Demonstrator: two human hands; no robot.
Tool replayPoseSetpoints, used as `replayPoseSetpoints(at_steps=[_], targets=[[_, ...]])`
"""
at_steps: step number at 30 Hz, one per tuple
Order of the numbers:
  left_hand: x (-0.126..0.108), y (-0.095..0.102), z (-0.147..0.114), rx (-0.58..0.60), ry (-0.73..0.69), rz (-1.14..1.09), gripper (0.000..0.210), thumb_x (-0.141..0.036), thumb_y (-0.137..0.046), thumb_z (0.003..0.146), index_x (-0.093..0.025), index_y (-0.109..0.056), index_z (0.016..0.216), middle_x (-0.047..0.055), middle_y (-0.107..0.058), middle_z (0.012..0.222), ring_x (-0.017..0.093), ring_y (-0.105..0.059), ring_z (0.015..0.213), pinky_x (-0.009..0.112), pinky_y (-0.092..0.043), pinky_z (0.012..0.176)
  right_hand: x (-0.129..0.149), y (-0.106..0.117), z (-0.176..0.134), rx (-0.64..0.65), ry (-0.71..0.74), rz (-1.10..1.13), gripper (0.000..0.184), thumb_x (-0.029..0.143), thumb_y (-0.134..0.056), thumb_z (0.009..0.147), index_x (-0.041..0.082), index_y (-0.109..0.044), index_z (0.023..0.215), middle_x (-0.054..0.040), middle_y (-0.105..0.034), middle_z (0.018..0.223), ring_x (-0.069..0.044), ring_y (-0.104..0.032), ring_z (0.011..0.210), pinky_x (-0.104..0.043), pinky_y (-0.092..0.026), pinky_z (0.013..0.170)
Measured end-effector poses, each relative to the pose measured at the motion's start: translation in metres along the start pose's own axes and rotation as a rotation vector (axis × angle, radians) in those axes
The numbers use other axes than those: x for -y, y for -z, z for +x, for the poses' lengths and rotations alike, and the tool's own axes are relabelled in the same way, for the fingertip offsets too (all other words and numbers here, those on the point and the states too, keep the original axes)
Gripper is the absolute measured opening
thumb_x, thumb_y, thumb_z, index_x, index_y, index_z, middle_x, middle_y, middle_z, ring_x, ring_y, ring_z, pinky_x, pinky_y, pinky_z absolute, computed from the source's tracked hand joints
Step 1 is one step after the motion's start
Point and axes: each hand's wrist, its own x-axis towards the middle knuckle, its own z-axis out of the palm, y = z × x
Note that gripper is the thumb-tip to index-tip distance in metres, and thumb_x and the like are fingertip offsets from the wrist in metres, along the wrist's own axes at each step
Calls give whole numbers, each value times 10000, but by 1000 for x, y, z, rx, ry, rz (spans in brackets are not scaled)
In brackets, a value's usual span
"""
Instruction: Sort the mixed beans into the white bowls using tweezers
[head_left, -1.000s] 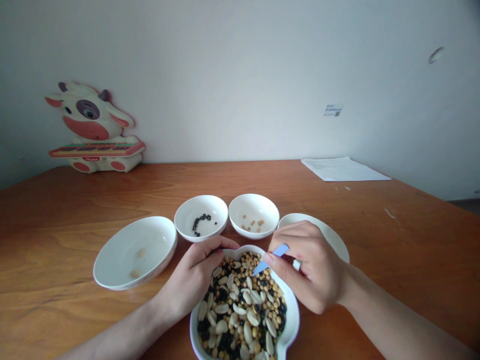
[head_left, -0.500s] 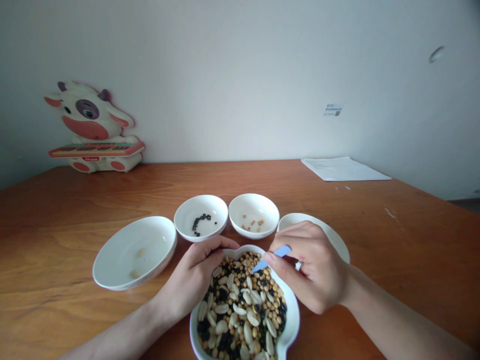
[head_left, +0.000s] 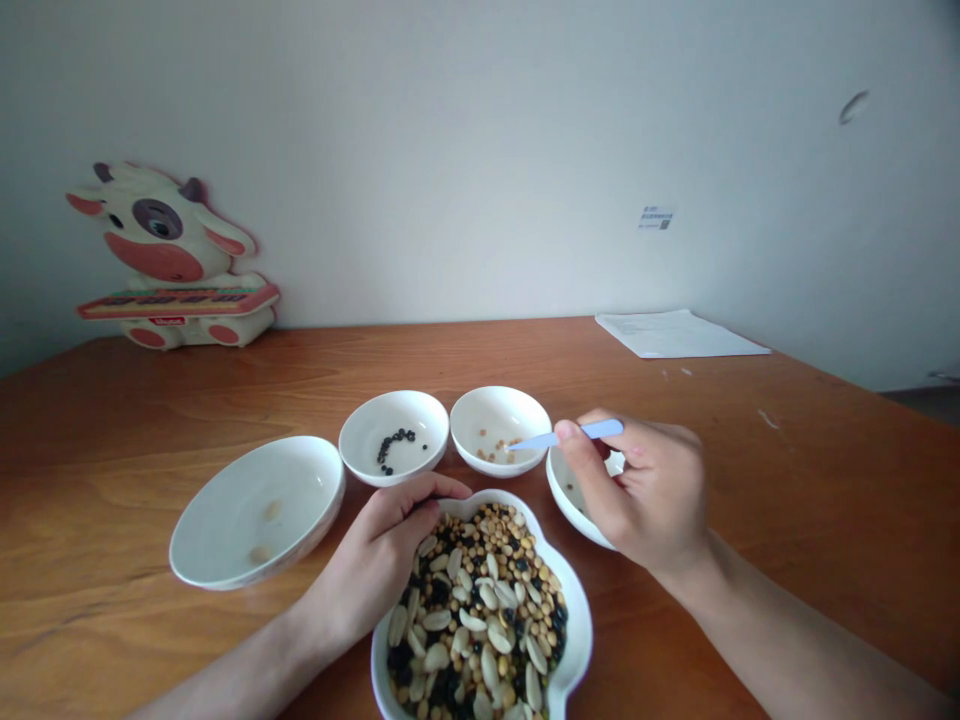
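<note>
My right hand (head_left: 652, 490) pinches a pair of light-blue tweezers (head_left: 577, 435). Their tip reaches over the small white bowl with several yellow beans (head_left: 499, 395); a pale bit shows at the tip, too small to make out. With my left hand (head_left: 382, 550) I grip the upper left rim of a white wavy-edged dish (head_left: 577, 625). Peanuts (head_left: 499, 635), yellow beans and black beans lie mixed inside it. A second small bowl (head_left: 394, 402), left of the first, holds several black beans. My right hand partly covers another white bowl (head_left: 574, 510) with small dark bits in it.
A larger white bowl (head_left: 217, 510) at the left has two peanut halves in it. On the wooden table (head_left: 337, 360), a cow-shaped toy keyboard (head_left: 176, 260) stands at the back left and paper sheets (head_left: 679, 335) lie at the back right, by the wall.
My right hand has lifted the tweezers out of the mixed dish and moved them up to the yellow-bean bowl. My left hand keeps its hold on the dish. The view has shifted slightly.
</note>
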Motion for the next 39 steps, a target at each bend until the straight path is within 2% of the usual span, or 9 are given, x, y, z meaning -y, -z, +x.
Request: replayPoseSetpoints(at_steps=[11, 14, 18, 21, 30, 36, 39], targets=[[0, 0, 1, -3, 6, 4, 268, -356, -494, 872, -256, -686, 1030, -19, -714, 1046, 233, -598, 1026, 308, -403, 916, 0, 0, 0, 8, -22, 42, 356, 183, -570, 865, 169, -448, 531, 44, -359, 477, -75, -323, 438, -268, -222, 488], [1, 0, 1, -3, 1, -2, 263, -352, -496, 876, -257, -688, 1027, -16, -715, 1048, 235, -602, 1034, 309, -411, 918, 1, 0, 0, 78, 3, 130, 323, 166, -547, 863, 169, -462, 552, 35, -384, 489, -83, -342, 445, -268, -222, 488], [2, 0, 2, 19, -6, -36, 262, -342, -495, 880, -238, -690, 1020, 4, -715, 1059, 251, -602, 1060, 318, -429, 918, 2, 0, 1, 248, 94, 278, 328, 158, -490, 870, 185, -389, 559, 35, -351, 516, -92, -328, 474, -266, -231, 503], [1, 0, 1, 16, -8, -39, 261, -344, -501, 875, -231, -693, 1011, 9, -717, 1044, 253, -605, 1045, 322, -433, 909, 2, 0, 1, 329, 147, 356, 293, 157, -471, 873, 183, -411, 587, 31, -375, 524, -99, -347, 490, -263, -243, 512], [-3, -1, 1, 17, 0, -23, 266, -351, -500, 866, -224, -691, 1002, 8, -714, 1033, 246, -605, 1023, 320, -434, 894, -2, -4, -1, 457, 135, 399, 285, 164, -483, 852, 190, -349, 602, 48, -319, 550, -93, -316, 489, -268, -215, 517], [-4, 0, 0, 3, -6, -4, 265, -339, -492, 865, -226, -691, 999, 2, -713, 1043, 245, -599, 1032, 323, -421, 917, -2, -5, -3, 486, 156, 371, 269, 167, -480, 853, 185, -431, 590, 35, -390, 533, -106, -343, 487, -278, -237, 518], [-4, 0, 0, 12, -8, -16, 257, -326, -487, 870, -226, -689, 994, -1, -713, 1042, 244, -599, 1037, 322, -417, 923, -2, -5, -4, 483, 166, 366, 275, 155, -486, 847, 190, -421, 583, 42, -372, 529, -103, -322, 479, -275, -231, 510]])
